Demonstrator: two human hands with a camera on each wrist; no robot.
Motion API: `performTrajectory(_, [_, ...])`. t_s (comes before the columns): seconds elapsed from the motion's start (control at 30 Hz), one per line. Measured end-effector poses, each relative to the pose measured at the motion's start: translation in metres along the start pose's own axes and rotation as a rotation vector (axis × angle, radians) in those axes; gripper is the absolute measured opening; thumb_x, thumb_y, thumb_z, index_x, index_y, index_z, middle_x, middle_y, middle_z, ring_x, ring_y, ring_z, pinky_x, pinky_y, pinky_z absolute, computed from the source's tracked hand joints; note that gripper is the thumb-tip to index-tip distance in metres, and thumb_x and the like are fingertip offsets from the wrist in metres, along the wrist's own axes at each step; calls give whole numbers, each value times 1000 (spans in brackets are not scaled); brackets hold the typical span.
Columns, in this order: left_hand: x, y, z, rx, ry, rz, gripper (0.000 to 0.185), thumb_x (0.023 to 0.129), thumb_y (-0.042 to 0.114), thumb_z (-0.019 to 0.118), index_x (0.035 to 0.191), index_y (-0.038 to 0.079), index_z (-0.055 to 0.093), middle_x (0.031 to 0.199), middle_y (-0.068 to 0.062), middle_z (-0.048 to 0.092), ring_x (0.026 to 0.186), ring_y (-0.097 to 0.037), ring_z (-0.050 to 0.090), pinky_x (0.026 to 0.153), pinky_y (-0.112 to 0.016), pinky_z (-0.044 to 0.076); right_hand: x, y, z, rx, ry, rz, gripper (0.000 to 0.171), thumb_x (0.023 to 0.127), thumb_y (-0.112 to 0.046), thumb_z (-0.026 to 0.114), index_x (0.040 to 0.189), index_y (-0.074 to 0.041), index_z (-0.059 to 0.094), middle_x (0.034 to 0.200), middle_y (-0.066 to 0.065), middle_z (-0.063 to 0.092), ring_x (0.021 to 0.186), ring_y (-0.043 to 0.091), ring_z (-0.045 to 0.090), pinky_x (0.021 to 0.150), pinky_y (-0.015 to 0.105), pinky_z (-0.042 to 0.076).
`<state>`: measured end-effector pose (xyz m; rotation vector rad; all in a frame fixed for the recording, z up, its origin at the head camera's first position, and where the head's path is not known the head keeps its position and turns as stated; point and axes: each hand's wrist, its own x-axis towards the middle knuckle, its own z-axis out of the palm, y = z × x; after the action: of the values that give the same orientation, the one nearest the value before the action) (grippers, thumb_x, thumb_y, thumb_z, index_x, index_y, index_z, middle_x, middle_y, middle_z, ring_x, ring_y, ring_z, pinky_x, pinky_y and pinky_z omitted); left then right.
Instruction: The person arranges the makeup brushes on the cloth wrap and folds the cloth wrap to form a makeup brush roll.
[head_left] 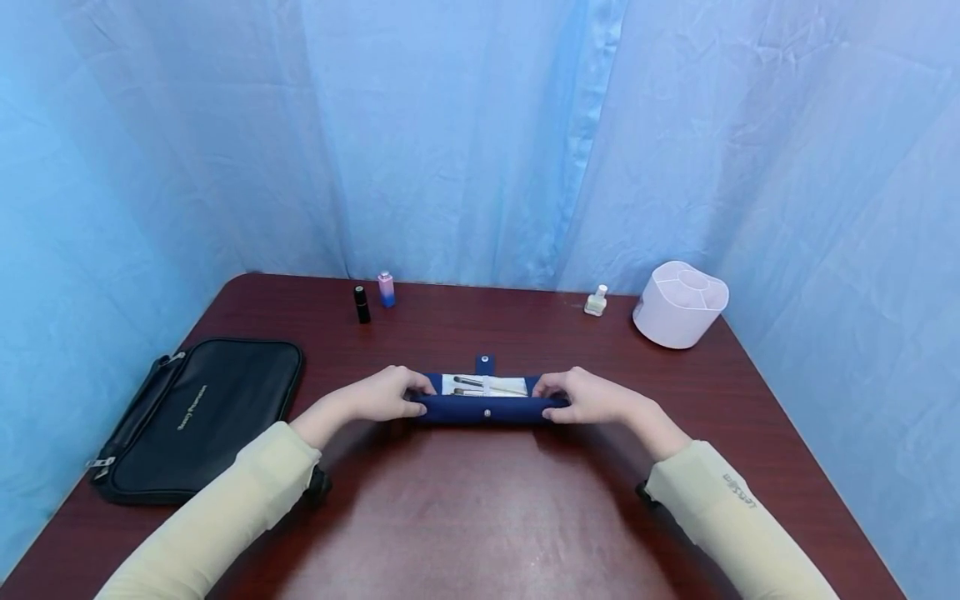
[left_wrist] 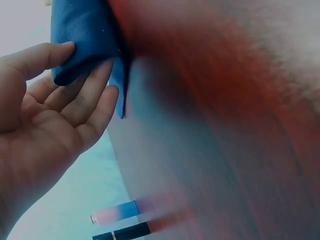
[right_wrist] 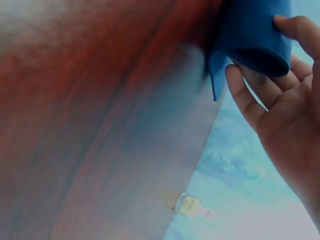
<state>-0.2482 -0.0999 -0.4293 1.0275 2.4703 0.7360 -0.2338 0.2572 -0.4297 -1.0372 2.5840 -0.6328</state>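
Observation:
A navy fabric brush roll (head_left: pixel 486 407) lies at the table's middle, partly rolled, with a snap tab (head_left: pixel 485 363) at its far edge. Several makeup brushes (head_left: pixel 487 385) show on its white inner panel. My left hand (head_left: pixel 386 394) pinches the roll's left end (left_wrist: pixel 82 40) between thumb and fingers. At the other end, my right hand (head_left: pixel 588 396) holds the rolled fold (right_wrist: pixel 255 37) the same way, thumb on top.
A black zip pouch (head_left: pixel 197 417) lies at the left edge. Along the back stand a black lipstick (head_left: pixel 362 304), a pink-blue bottle (head_left: pixel 386 289), a nail polish bottle (head_left: pixel 596 301) and a white divided organizer (head_left: pixel 680 303). Blue curtains surround the dark red table (head_left: pixel 480 517).

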Motion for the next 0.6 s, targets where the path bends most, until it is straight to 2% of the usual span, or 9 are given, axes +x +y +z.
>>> performTrajectory(0.13, [7, -5, -6, -55, 28, -33, 25, 90, 10, 62, 114, 3, 64, 112, -9, 65, 99, -17, 61, 86, -36, 50, 6, 6, -3, -31, 69, -32, 22, 88, -19, 62, 110, -13, 62, 107, -2, 65, 91, 10, 59, 82, 31, 51])
performTrajectory(0.23, [13, -7, -9, -87, 52, -65, 24, 90, 6, 60, 113, 1, 63, 109, -11, 66, 93, -17, 59, 82, -35, 49, 11, 11, -4, -40, 95, -64, 21, 89, -17, 60, 109, -11, 63, 114, 3, 62, 99, 15, 57, 88, 36, 48])
performTrajectory(0.33, [18, -8, -10, -78, 90, -97, 21, 90, 4, 59, 111, 2, 64, 107, -10, 66, 93, -17, 59, 83, -36, 48, 17, 14, -5, -20, 97, -66, 23, 90, -16, 58, 111, -8, 63, 122, 10, 59, 111, 22, 55, 94, 43, 44])
performTrajectory(0.47, [25, -9, -9, -3, 139, -103, 17, 92, 5, 57, 107, 2, 65, 115, -13, 62, 106, -25, 57, 92, -42, 45, 21, 17, -6, -20, 87, -8, 25, 90, -16, 56, 113, -7, 62, 118, 10, 61, 108, 23, 56, 94, 43, 44])
performTrajectory(0.6, [33, -13, -8, 6, 128, -150, 18, 94, 7, 54, 108, 2, 64, 118, -14, 59, 110, -28, 54, 96, -43, 42, 25, 20, -6, -23, 75, 53, 25, 92, -18, 55, 114, -8, 62, 114, 7, 62, 102, 20, 57, 92, 42, 46])
